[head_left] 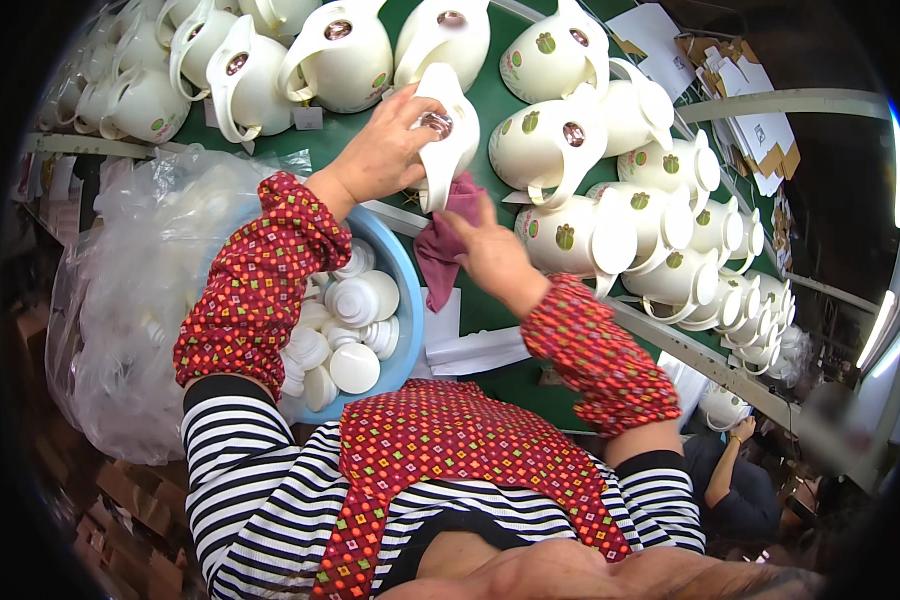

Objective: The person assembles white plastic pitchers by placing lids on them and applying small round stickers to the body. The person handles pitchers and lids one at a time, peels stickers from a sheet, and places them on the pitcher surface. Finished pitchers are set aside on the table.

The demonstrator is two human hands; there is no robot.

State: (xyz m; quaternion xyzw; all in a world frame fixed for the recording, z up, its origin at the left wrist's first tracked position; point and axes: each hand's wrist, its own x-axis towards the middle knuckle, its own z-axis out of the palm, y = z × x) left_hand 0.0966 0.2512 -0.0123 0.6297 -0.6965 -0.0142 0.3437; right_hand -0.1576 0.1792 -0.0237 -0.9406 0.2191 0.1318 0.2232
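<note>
A white jug (454, 140) with a shiny copper-coloured round piece on top stands at the middle of the green table. Around its upper part and handle the fingers of my left hand (385, 145) are closed. My right hand (498, 258) is just below and to the right, gripping a maroon cloth (437, 258) that hangs beside the jug's near end. Part of that cloth lies behind the jug, and some of my right fingers are hidden in it.
Rows of white jugs (345, 60) fill the far left, with more printed jugs (555, 150) along the right. A blue basin (407, 330) of white lids (355, 368) and clear plastic bags (120, 330) lies left. Cardboard (760, 130) is stacked far right; another person (735, 480) sits lower right.
</note>
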